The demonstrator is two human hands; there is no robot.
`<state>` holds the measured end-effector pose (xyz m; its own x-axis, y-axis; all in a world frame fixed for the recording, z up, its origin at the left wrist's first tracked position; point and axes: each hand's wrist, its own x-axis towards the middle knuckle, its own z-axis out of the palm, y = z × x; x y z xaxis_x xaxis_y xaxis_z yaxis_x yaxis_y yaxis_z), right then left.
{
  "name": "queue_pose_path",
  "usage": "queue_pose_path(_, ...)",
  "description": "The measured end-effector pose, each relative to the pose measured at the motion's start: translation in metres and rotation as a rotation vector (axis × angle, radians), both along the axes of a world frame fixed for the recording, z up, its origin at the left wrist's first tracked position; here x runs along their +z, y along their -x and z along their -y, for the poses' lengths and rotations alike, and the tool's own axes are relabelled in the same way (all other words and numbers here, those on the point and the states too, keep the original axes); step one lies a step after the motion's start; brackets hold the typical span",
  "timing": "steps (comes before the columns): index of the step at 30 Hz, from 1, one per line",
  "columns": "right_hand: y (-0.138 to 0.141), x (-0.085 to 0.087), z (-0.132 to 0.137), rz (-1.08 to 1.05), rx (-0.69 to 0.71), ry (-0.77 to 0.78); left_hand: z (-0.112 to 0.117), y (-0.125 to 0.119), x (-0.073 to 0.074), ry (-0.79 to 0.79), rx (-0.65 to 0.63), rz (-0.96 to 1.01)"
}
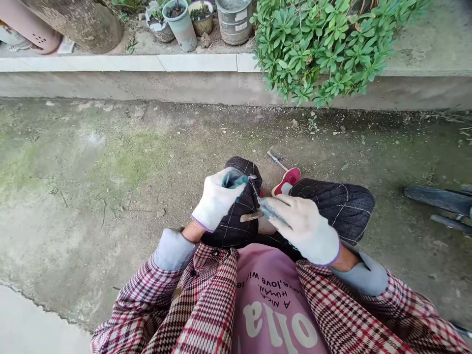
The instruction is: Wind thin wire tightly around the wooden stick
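I look down at my lap, seated outdoors, wearing white work gloves with teal palms. My left hand point(218, 196) is curled closed over my left knee and pinches the upper end of a thin rod point(254, 188). My right hand point(302, 221) has its fingers closed around a short brownish stick-like handle point(251, 216) just above my lap. The two hands are close together, about a hand's width apart. What the thin piece is cannot be made out.
A slim metal tool point(276, 161) lies on the concrete ground beyond my red shoe point(288, 180). A raised kerb point(147, 63) carries several plant pots point(181, 22) and a green leafy shrub point(320, 44). Dark objects point(440, 199) lie at the right edge.
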<state>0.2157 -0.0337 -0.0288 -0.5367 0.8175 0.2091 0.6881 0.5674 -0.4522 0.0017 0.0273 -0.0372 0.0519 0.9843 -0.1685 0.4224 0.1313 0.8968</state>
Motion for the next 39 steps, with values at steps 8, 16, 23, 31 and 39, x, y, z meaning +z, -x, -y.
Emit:
queue_pose_path(8,-0.003,-0.04,-0.069,-0.825,-0.297,0.659,0.002,0.011,0.02,0.161,-0.464,0.195)
queue_pose_path(16,0.013,-0.031,-0.012,-0.383,-0.139,0.321,-0.002,0.008,-0.007,0.021,-0.06,0.017)
queue_pose_path(23,-0.009,-0.039,-0.061,-0.404,-0.235,0.177,0.008,0.014,0.013,0.171,-0.558,0.062)
queue_pose_path(31,0.013,-0.023,-0.007,-0.077,-0.074,0.007,0.009,0.006,-0.001,0.026,-0.217,-0.102)
queue_pose_path(39,0.0,-0.044,-0.056,-0.519,-0.122,0.359,0.008,0.014,0.014,0.193,-0.518,0.083)
